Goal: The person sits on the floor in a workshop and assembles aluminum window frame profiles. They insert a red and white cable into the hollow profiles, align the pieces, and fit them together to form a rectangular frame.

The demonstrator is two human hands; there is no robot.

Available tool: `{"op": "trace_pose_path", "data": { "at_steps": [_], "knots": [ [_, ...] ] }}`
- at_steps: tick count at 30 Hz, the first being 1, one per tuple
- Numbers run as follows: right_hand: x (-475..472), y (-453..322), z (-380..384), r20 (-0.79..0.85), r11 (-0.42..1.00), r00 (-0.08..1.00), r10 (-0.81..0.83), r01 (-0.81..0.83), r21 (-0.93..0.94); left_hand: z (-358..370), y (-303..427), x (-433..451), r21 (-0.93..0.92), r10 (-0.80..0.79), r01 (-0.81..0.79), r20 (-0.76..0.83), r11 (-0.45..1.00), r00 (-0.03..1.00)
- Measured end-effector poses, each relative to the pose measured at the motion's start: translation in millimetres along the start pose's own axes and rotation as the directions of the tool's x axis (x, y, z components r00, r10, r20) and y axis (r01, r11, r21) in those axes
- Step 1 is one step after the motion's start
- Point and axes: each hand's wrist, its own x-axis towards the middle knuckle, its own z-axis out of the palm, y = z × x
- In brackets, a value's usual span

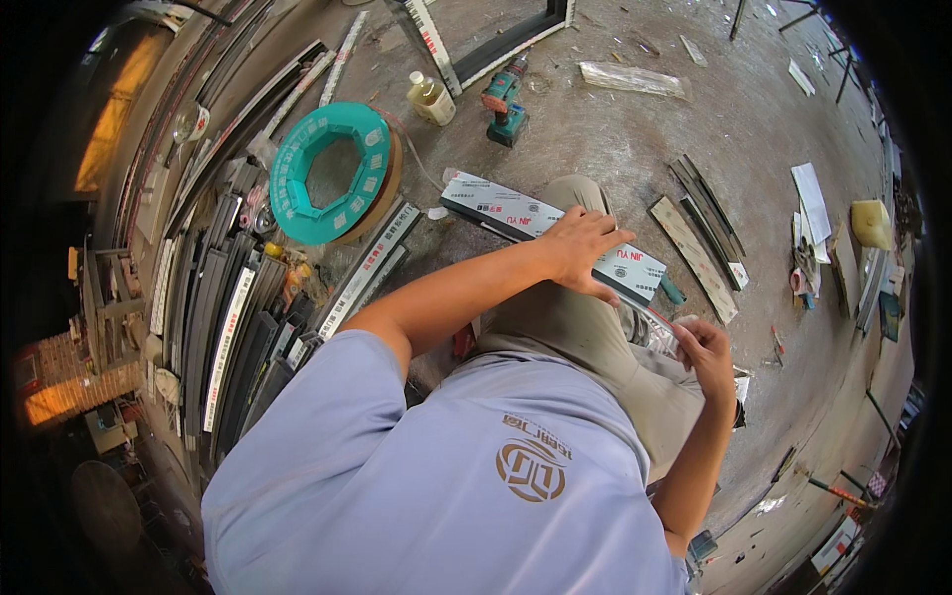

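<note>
A short dark window-frame profile [506, 207] with a printed protective film lies across my bent knee. My left hand [579, 249] grips it from above, fingers over the film and thumb along its near edge. From the profile's right end a thin strip [658, 318] runs out, and my right hand [703, 353] pinches it between thumb and fingertips. A turquoise reel [296, 167] stands at the left. A thin pale strip [422, 162] leads from it towards the profile's left end. How the strip sits inside the profile is hidden.
A cordless drill [506, 104] and a plastic bottle [431, 100] stand ahead. Many dark profiles [223, 327] are stacked at left; several short offcuts [693, 256] lie at right. A frame [513, 56] rests at the top. Plastic wrap [632, 79] lies on the floor.
</note>
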Motion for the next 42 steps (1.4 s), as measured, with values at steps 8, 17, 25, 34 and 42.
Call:
{"op": "trace_pose_path", "data": {
  "at_steps": [8,17,25,34,42],
  "knots": [
    [13,11,-5,0.116,0.997,0.993,-0.029,0.02,0.075,-7,6,5,0.035,-0.032,0.03,0.077,0.999,0.996],
    [16,28,-18,0.045,0.995,0.998,-0.046,0.042,0.092,2,1,1,0.051,-0.019,0.018,0.024,0.999,1.0],
    [17,14,1,0.016,0.998,1.0,0.008,-0.009,0.066,3,-2,0,0.061,0.011,-0.013,0.037,0.998,0.999],
    [22,10,11,0.034,0.999,0.999,0.007,-0.009,0.05,2,-1,0,0.076,0.002,-0.006,0.052,0.997,0.999],
    [26,13,14,0.049,0.998,0.999,-0.011,0.008,0.063,6,-4,-3,0.086,0.059,-0.057,-0.022,0.995,0.998]
  ]
}}
